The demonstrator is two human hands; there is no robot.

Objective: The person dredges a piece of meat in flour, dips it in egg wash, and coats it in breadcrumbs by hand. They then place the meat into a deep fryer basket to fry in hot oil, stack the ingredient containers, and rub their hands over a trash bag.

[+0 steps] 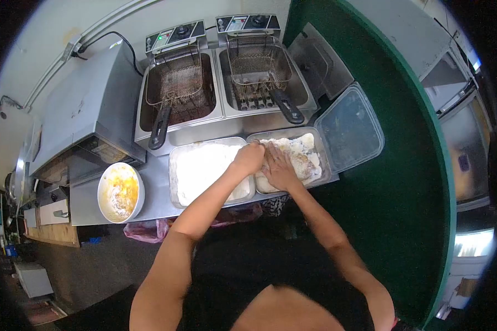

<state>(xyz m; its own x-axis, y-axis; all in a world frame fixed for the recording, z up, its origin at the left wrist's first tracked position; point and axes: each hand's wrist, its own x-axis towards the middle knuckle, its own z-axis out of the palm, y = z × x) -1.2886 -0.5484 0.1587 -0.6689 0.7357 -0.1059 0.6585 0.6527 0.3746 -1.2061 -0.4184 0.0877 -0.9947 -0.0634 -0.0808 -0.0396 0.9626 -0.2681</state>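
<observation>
My right hand [280, 170] lies with fingers stretched out on crumb-coated pieces [302, 151] in the right-hand tray [324, 150]. Close beside it, my left hand [250, 158] is closed at that tray's left side, above the rim between the two trays. Whatever its fingers hold, if anything, is hidden. White flour-like powder [204, 171] fills much of the left-hand tray [173, 179]. What kind of food lies under the coating does not show.
A white bowl [101, 190] holds yellow and white mixture at left. Behind the trays are two fryers with wire baskets [182, 77] [259, 60], their black handles [160, 127] [287, 105] pointing towards me. A clear lid [350, 129] leans at right, near a green partition [392, 193].
</observation>
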